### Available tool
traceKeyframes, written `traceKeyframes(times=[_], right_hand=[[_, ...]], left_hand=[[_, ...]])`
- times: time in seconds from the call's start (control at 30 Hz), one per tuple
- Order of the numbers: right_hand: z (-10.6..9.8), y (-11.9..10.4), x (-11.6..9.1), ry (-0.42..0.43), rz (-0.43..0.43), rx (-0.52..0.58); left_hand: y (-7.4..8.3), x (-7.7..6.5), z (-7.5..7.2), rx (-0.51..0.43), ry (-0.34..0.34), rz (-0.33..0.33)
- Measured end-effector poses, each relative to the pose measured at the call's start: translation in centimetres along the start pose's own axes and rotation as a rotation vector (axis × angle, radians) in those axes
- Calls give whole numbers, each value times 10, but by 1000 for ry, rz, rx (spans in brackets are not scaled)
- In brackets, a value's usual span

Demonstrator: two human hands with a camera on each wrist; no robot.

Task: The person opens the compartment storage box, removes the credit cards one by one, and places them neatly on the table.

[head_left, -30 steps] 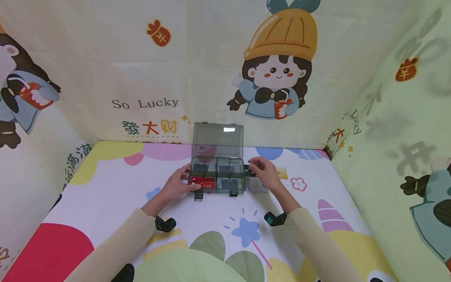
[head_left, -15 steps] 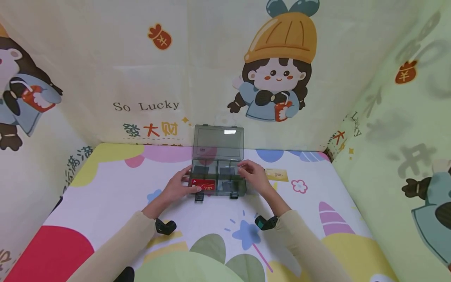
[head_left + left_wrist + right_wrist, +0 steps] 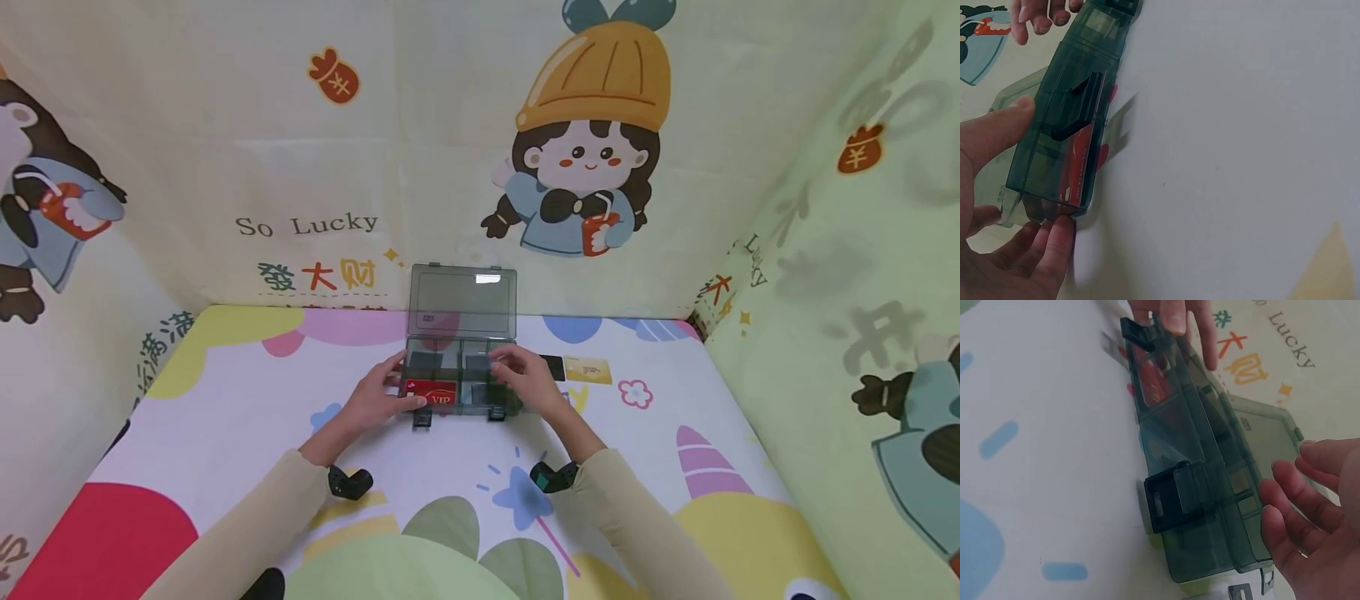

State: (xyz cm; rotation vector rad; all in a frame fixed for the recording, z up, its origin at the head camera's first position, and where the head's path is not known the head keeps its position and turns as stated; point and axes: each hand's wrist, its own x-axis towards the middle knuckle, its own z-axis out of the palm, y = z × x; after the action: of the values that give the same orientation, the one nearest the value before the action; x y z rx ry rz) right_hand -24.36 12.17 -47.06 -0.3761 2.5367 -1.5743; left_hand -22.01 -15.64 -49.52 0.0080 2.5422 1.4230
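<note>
A translucent dark-grey divided plastic box (image 3: 461, 387) lies on the table, its lid (image 3: 462, 298) raised at the back. My left hand (image 3: 381, 393) grips the box's left end, thumb at the front edge and fingers round the side. In the front left compartment is a red card marked VIP (image 3: 435, 392). Dark flat squares (image 3: 425, 361) show in other compartments. Over the right side of the box hovers my right hand (image 3: 527, 382); its fingers (image 3: 1291, 487) are loosely bent in the right wrist view, with nothing seen between them.
Right of the box lie a black card (image 3: 554, 367) and a gold card (image 3: 588, 370). Two black latches (image 3: 497, 413) hang at the box's front. A printed cloth wall (image 3: 442, 167) stands behind the patterned table cover (image 3: 285, 417).
My right hand has moved left, from the cards beside the box to above its right compartments. The black card beside the gold one now shows. The left hand stays on the box.
</note>
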Motion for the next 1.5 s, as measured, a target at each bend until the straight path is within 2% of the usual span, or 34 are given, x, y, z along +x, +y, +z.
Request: traceKeyframes(times=[0.23,0.27,0.5,0.9,1.07,1.5], right_hand=[[6,-4,1,-48,-52,-19],[6,-10,-1,-61,-51,-24],[17,-4,2,-110,-46,-59],[32,-9,2,-222,-46,-179],[38,-10,3,-224,-54,-212],[50,-15,7,-215,28,-339]], left_hand=[[0,0,-1,-3,-1,-6],[0,1,-1,-2,-1,-6],[-2,3,0,1,0,1],[0,3,3,-18,-11,-11],[1,2,3,-4,-6,-10],[2,2,3,9,-6,12]])
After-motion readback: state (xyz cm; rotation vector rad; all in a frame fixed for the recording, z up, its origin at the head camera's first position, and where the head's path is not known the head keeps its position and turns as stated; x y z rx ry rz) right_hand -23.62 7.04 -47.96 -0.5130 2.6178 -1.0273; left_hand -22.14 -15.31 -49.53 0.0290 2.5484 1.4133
